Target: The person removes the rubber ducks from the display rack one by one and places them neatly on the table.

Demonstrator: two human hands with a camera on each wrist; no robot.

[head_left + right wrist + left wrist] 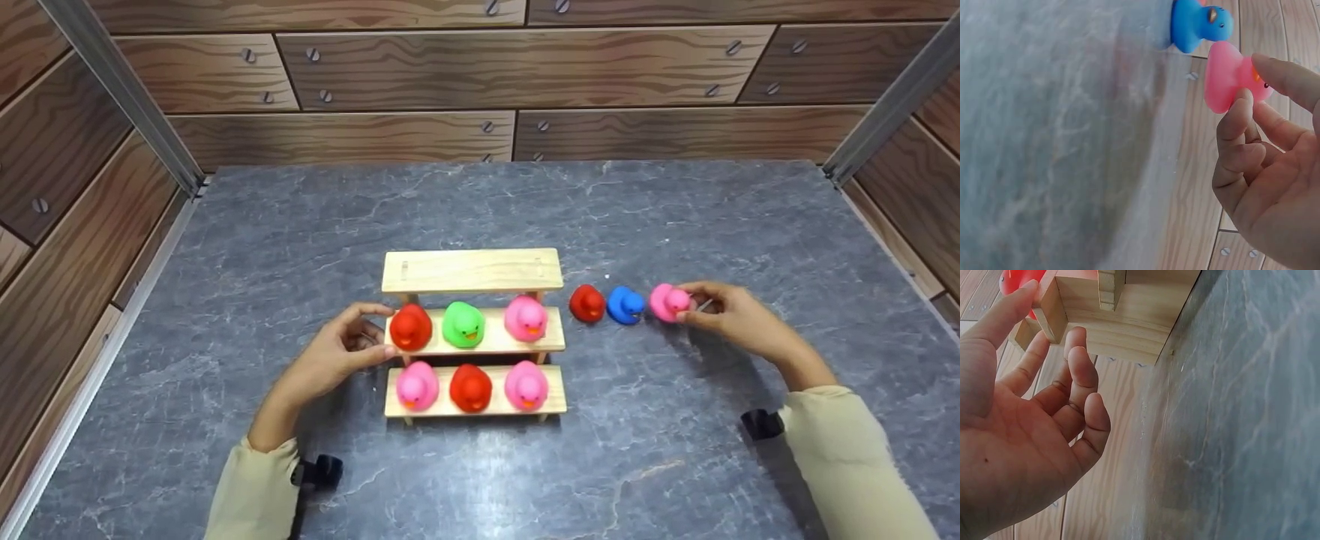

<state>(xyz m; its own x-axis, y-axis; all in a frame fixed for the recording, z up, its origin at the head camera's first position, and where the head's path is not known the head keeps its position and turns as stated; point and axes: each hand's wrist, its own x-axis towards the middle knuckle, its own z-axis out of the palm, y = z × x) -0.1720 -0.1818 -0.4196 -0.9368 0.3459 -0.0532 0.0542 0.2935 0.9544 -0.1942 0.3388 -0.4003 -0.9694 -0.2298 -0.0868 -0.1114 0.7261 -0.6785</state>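
My right hand (739, 319) pinches a pink rubber duck (664, 302) by its head, between thumb and fingers. The same duck (1223, 76) shows up close in the right wrist view, beside a blue duck (1188, 25). My left hand (324, 356) grips the left end of the middle board of a three-step wooden stand (472, 272), with thumb and index finger at its edges. On that board sit a red duck (410, 328), a green duck (463, 325) and a pink duck (526, 319). The lowest board carries a red duck (471, 388) between two pink ones.
Right of the stand, a red duck (587, 304) and a blue duck (625, 305) stand in a row with the held one. All rest on a grey marbled table (480, 480). Wood-patterned walls (525, 71) rise at the back and sides, with metal corner posts (124, 94).
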